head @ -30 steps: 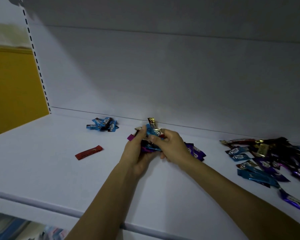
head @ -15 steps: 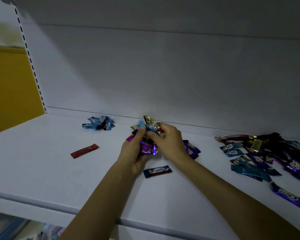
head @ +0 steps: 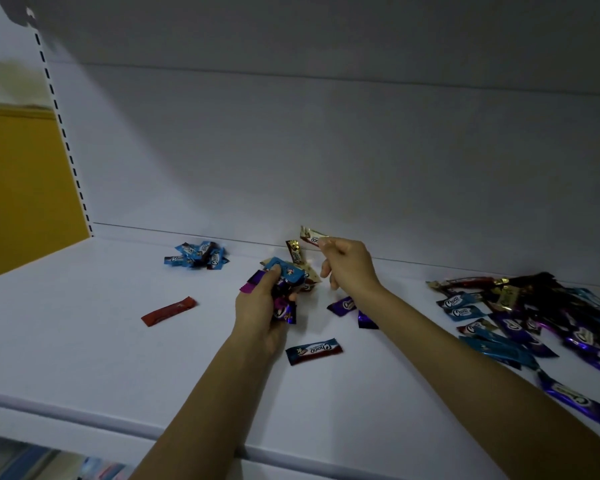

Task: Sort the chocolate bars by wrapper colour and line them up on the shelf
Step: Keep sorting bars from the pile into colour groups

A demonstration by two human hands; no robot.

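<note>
**A:** What does the left hand hold?

**B:** The left hand (head: 260, 310) has its grip closed round a mixed bunch of bars (head: 287, 274). A light-blue wrapper is on top, purple ones are below, and a gold-ended one sticks up at the back.

**A:** And the right?

**B:** The right hand (head: 347, 268) is raised just beside that bunch. Its grip pinches one white-and-red bar (head: 311, 236) at the fingertips, clear of the shelf (head: 84, 341).

**A:** What lies on the shelf itself?

**B:** A small pile of blue bars (head: 196, 259) sits near the back wall on the left. A single red bar (head: 168, 311) lies nearer the front, well apart from it. A dark-blue Choco bar (head: 313, 350) lies just in front of the left hand, and two purple bars (head: 343, 305) lie under the right wrist. A mixed heap (head: 520, 320) spreads along the right.
</note>
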